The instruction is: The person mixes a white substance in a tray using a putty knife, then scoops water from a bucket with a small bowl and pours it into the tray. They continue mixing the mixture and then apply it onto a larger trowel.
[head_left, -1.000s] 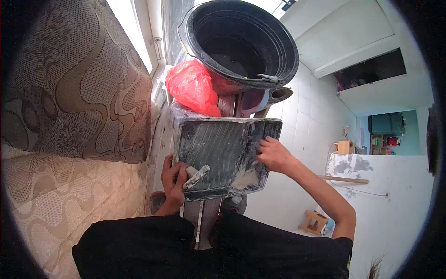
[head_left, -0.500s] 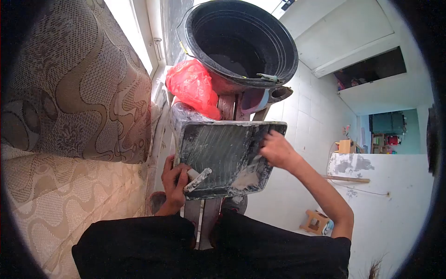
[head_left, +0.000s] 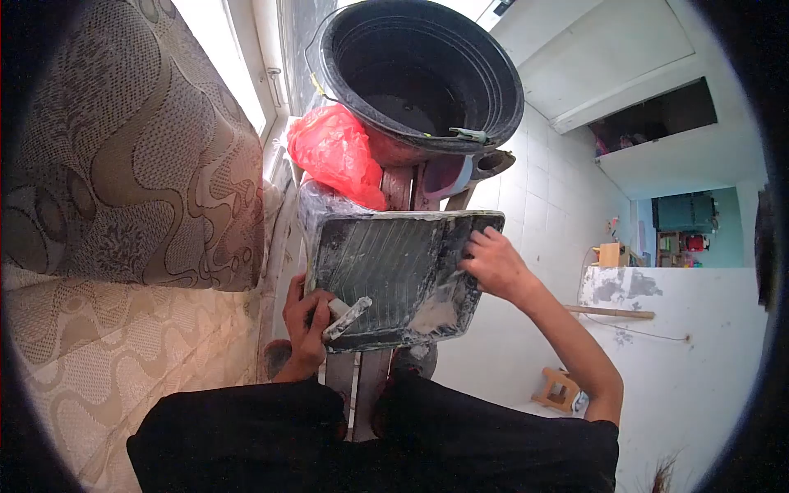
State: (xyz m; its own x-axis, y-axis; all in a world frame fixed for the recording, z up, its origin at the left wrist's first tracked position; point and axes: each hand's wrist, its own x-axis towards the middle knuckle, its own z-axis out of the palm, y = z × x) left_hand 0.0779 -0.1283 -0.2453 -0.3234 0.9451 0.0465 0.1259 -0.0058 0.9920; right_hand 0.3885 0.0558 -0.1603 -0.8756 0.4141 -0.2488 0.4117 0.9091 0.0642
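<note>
A black paint tray (head_left: pixel 374 255) with a ribbed slope lies tilted over the wooden slats in front of me, smeared with white paste. My left hand (head_left: pixel 308 320) grips its near left corner, and a paste-covered tool (head_left: pixel 349 319), which looks like a putty scraper, is held between the fingers and thumb. A pale lump of wet paste (head_left: pixel 436 315) rests in the tray's deep right end. Against that end's right wall is my right hand (head_left: pixel 496 263), its fingers curled together; whatever they pinch, if anything, is hidden.
Beyond the tray stands a large black bucket (head_left: pixel 419 140) with some liquid at the bottom. A red plastic bag (head_left: pixel 337 156) sits before it, on the wooden slats (head_left: pixel 374 382). Patterned curtain (head_left: pixel 156 164) hangs at left. A small wooden stool (head_left: pixel 556 390) is at lower right.
My right hand has shifted slightly along the tray's right wall, its fingers still curled. The left hand keeps its grip on the tray and the tool.
</note>
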